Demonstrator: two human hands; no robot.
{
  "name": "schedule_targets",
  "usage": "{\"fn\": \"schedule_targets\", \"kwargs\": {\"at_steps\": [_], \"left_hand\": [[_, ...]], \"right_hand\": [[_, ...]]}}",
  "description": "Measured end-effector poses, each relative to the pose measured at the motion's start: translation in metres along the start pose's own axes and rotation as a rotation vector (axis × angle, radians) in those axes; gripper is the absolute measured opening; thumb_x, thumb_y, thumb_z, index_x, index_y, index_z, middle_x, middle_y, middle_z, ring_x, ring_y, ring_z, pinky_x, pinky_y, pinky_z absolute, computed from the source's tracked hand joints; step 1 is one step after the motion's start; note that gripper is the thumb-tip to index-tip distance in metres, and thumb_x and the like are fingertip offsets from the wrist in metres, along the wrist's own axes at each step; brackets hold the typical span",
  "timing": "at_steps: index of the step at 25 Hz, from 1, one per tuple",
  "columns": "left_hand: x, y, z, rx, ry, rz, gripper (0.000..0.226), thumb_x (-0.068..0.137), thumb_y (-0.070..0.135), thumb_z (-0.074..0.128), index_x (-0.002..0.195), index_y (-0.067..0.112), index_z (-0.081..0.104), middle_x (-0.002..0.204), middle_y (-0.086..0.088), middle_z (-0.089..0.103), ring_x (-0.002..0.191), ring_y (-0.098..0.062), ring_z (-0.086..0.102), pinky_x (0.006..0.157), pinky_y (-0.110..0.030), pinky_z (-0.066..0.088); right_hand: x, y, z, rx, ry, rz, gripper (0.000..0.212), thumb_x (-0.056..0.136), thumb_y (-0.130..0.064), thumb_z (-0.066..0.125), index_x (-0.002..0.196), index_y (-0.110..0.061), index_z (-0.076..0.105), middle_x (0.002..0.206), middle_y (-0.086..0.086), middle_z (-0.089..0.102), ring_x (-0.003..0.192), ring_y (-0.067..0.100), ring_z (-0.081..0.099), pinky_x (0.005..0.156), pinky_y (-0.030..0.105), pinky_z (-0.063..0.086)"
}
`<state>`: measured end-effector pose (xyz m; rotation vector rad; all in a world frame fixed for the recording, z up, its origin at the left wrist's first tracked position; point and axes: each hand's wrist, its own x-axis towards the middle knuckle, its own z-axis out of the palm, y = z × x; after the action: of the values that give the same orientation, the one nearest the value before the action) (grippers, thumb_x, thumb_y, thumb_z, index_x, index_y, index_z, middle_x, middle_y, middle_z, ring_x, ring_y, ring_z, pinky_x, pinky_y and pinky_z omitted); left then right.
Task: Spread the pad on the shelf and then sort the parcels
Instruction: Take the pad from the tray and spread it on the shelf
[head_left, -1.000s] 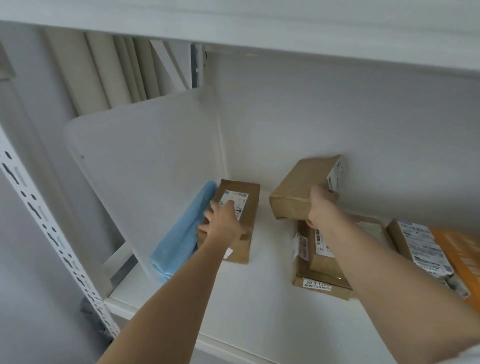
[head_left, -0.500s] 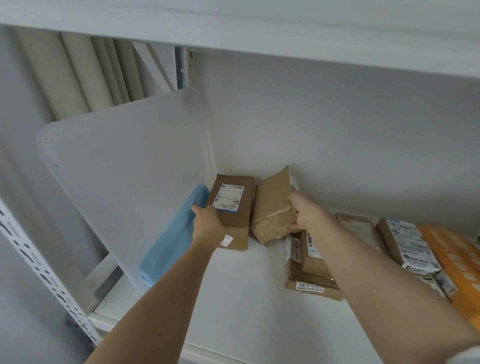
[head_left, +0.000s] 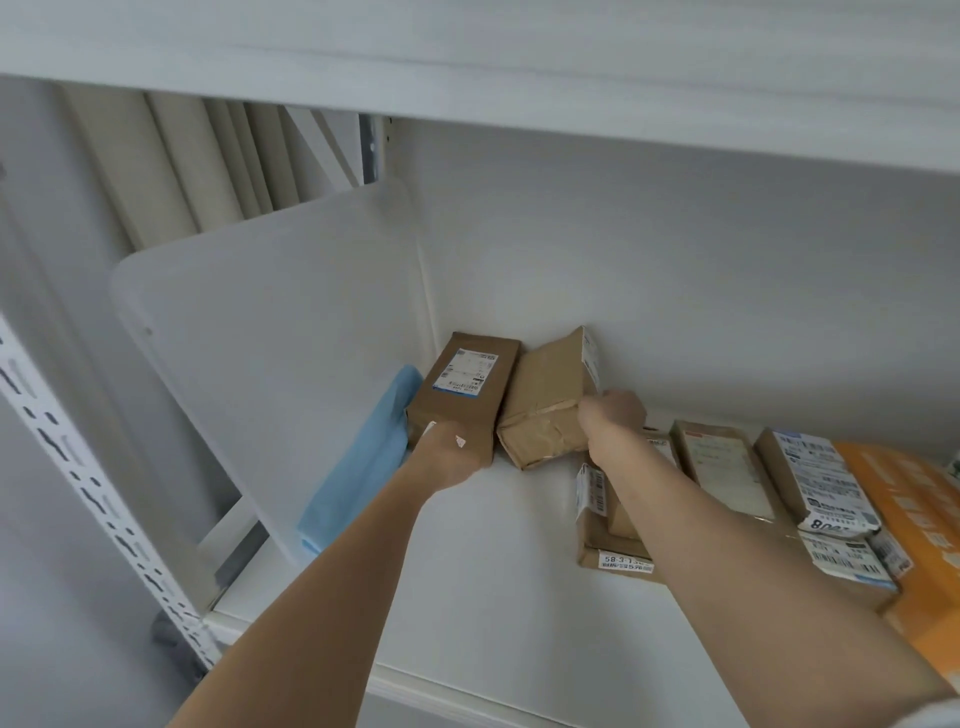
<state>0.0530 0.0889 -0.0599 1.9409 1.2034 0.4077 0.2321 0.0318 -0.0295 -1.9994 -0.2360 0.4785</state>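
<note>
The right hand (head_left: 613, 415) forms the active grip: its fingers are curled onto the near right corner of the crumpled brown parcel (head_left: 545, 400), which it holds. The parcel lies directly ahead of and slightly left of this grip, at the back of the shelf (head_left: 493, 571), with its far end against the rear wall. Its long axis runs from the near edge toward the wall, leaning somewhat right, and the parcel sits tilted, not flat.

The left hand (head_left: 447, 457) grips the near end of the labelled parcel (head_left: 467, 389); how its fingers lie is largely hidden by the back of the hand. This parcel lies flat with its long axis front to back, its left side against the folded blue pad (head_left: 363, 467), which stands on edge between the parcel and the translucent side panel (head_left: 270, 353). The two parcels touch along their adjacent sides.

Both forearms extend forward into the shelf bay, the left from lower left, the right from lower right. The right arm passes over a stack of flat parcels (head_left: 613, 556). Further labelled parcels (head_left: 810, 478) lie to its right.

Judgement: the pad is not spread, yet parcels are already being aligned side by side at the left rear. The next move probably requires seating the crumpled parcel flat and parallel to its neighbour.
</note>
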Motion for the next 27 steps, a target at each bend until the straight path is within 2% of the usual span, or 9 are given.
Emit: {"fn": "schedule_targets", "kwargs": {"at_steps": [2, 5, 7, 9, 12, 16, 20, 23, 27], "left_hand": [[-0.01, -0.002, -0.008, -0.013, -0.005, -0.004, 0.022, 0.087, 0.002, 0.056, 0.073, 0.016, 0.049, 0.072, 0.007, 0.047, 0.068, -0.007, 0.046, 0.053, -0.009, 0.037], [-0.02, -0.004, -0.021, 0.005, 0.034, 0.028, 0.008, 0.087, 0.006, 0.057, 0.091, 0.012, 0.059, 0.078, 0.007, 0.054, 0.08, -0.013, 0.052, 0.056, -0.013, 0.038], [-0.029, -0.004, -0.032, 0.037, 0.094, 0.063, 0.016, 0.089, 0.006, 0.057, 0.102, 0.008, 0.066, 0.093, 0.004, 0.064, 0.088, -0.011, 0.052, 0.063, -0.013, 0.038], [-0.042, -0.003, -0.044, 0.047, 0.174, 0.127, 0.022, 0.088, 0.004, 0.057, 0.107, 0.004, 0.069, 0.104, -0.002, 0.067, 0.089, -0.012, 0.052, 0.062, -0.01, 0.034], [-0.061, -0.003, -0.063, 0.061, 0.341, 0.151, 0.025, 0.089, 0.004, 0.057, 0.112, 0.002, 0.067, 0.11, -0.011, 0.06, 0.098, -0.026, 0.06, 0.066, -0.01, 0.032], [-0.081, -0.001, -0.094, 0.231, 0.525, 0.172, 0.034, 0.091, 0.003, 0.049, 0.124, 0.006, 0.058, 0.131, -0.011, 0.046, 0.114, -0.028, 0.053, 0.088, -0.029, 0.046], [-0.106, 0.014, -0.128, 0.509, 0.71, 0.28, 0.037, 0.09, 0.003, 0.05, 0.126, 0.008, 0.056, 0.136, -0.012, 0.042, 0.121, -0.029, 0.044, 0.095, -0.038, 0.045], [-0.127, 0.011, -0.128, 0.436, 0.778, 0.097, 0.019, 0.091, 0.012, 0.048, 0.107, 0.006, 0.057, 0.11, -0.01, 0.052, 0.098, -0.029, 0.053, 0.077, -0.04, 0.047], [-0.144, -0.038, -0.098, 0.331, 0.345, -0.373, 0.023, 0.09, 0.024, 0.049, 0.101, 0.006, 0.056, 0.1, -0.005, 0.058, 0.096, -0.032, 0.06, 0.073, -0.032, 0.044]], "right_hand": [[-0.011, 0.0, -0.002, 0.037, 0.008, -0.021, 0.03, 0.087, -0.013, 0.052, 0.113, -0.002, 0.059, 0.112, 0.014, 0.057, 0.098, 0.03, 0.055, 0.069, 0.031, 0.045], [-0.027, -0.001, 0.002, 0.202, -0.179, 0.085, 0.008, 0.088, -0.012, 0.048, 0.088, -0.009, 0.055, 0.083, 0.005, 0.05, 0.066, 0.018, 0.047, 0.054, 0.027, 0.039], [-0.04, 0.0, 0.002, 0.187, -0.332, 0.141, 0.004, 0.091, -0.014, 0.049, 0.095, -0.012, 0.05, 0.095, 0.005, 0.045, 0.086, 0.019, 0.045, 0.076, 0.03, 0.044], [-0.047, 0.005, 0.007, 0.177, -0.364, 0.149, 0.02, 0.092, -0.016, 0.053, 0.112, -0.016, 0.049, 0.11, 0.005, 0.042, 0.102, 0.022, 0.041, 0.094, 0.036, 0.042], [-0.065, 0.005, 0.018, 0.184, -0.479, 0.196, 0.027, 0.092, -0.017, 0.052, 0.119, -0.018, 0.051, 0.116, 0.004, 0.048, 0.107, 0.02, 0.048, 0.086, 0.035, 0.043], [-0.094, -0.004, 0.041, 0.156, -0.644, 0.168, 0.015, 0.094, -0.011, 0.05, 0.108, -0.014, 0.054, 0.103, 0.006, 0.06, 0.089, 0.018, 0.054, 0.062, 0.027, 0.044], [-0.119, -0.002, 0.06, 0.127, -0.749, 0.187, 0.016, 0.093, -0.013, 0.055, 0.108, -0.01, 0.053, 0.111, 0.012, 0.053, 0.099, 0.025, 0.052, 0.078, 0.038, 0.049], [-0.134, 0.003, 0.067, 0.087, -0.812, 0.245, 0.023, 0.093, -0.014, 0.053, 0.116, -0.011, 0.052, 0.118, 0.015, 0.05, 0.104, 0.031, 0.051, 0.078, 0.043, 0.048], [-0.151, 0.021, 0.078, 0.041, -0.904, 0.352, 0.036, 0.095, -0.015, 0.05, 0.131, -0.012, 0.046, 0.123, 0.016, 0.046, 0.118, 0.039, 0.05, 0.087, 0.053, 0.047]]}}
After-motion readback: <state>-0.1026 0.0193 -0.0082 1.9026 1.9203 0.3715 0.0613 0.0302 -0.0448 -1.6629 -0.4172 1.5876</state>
